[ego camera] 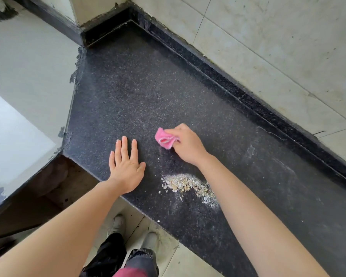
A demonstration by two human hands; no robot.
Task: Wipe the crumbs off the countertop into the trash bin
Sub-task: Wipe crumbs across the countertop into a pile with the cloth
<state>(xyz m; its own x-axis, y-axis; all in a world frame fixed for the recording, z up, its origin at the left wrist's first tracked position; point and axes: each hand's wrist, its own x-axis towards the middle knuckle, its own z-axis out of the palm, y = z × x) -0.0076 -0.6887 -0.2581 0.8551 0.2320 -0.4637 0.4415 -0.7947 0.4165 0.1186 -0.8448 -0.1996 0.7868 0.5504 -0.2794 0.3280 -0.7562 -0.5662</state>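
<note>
— Where's the mess, from where you stand?

— The crumbs (188, 184) sit in one pale heap near the front edge of the dark counter (148, 86), with fine dust around them and a few strays further in. The right hand (186, 145) is beyond the heap, toward the wall (268, 47), its grip closed around a bunched pink cloth (165, 139) that touches the stone.

— And the other hand?

— The left hand (126, 168) lies flat on the counter to the side, grip wide, fingers straight, holding nothing.

— So what worries you?

— I can't see a trash bin anywhere. If the cloth pulls toward the edge, I'd guess the heap spills straight onto the floor (188, 260), right by the shoes (116, 222). Nothing is cupped under that edge to catch it.

— Anything else?

— The cloth is wadded small. A narrow pass would likely split the heap and leave a smear of dust on either side. And the right forearm (238, 196) is just beside the crumbs; drawing the arm back low could drag through them and scatter bits.

— One has nearly gone over?

— There's a lone fleck right near the lip, yes.
</note>
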